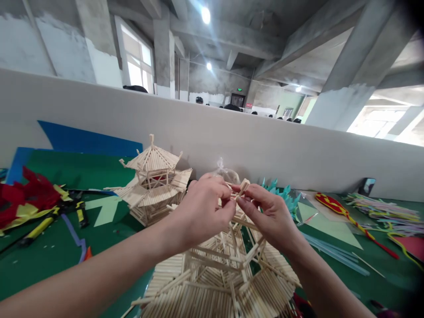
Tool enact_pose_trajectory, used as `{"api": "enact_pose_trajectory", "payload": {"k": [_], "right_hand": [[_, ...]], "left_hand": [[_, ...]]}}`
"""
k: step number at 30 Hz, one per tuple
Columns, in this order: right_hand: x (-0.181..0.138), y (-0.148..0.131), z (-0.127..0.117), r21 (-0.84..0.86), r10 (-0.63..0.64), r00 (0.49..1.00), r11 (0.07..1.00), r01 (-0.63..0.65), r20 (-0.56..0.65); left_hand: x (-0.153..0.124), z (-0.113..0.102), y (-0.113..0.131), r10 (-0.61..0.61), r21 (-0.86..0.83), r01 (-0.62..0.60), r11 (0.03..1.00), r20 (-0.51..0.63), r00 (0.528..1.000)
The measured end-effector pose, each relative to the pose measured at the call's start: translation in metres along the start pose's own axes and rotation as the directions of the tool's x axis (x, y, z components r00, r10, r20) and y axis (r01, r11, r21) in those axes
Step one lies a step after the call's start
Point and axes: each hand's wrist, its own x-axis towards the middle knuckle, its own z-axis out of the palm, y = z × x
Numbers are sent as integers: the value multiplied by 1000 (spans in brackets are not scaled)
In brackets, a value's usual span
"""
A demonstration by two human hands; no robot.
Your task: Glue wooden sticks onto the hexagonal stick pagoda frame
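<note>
A pagoda model [212, 291] of pale wooden sticks stands in front of me, its lower roof covered and its upper frame bare. Over its top, my right hand [270, 212] pinches a small wooden stick piece [244, 187] between thumb and fingertips. Close beside it, my left hand [207, 207] is closed in a pinch at the frame's peak; what its fingers hold is hidden. Both hands' fingertips nearly meet there. A second stick pagoda [152, 181], with tiered roofs and a finial, stands behind to the left.
Yellow-black cutters [81, 212] and red cloth [29, 194] lie left on the green table. Teal folded paper [281, 194], pale blue sticks [334, 254], a red-yellow ornament [334, 207] and bundled paper strips [384, 210] are on the right. A white partition [298, 150] borders the back.
</note>
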Motion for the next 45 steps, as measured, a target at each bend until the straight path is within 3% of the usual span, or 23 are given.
{"api": "enact_pose_trajectory", "payload": {"k": [45], "right_hand": [[2,-7,0,-53,14,1000,999,-13,18]], "left_hand": [[1,-2,-2,27,-30,-26,999,37,999]]}}
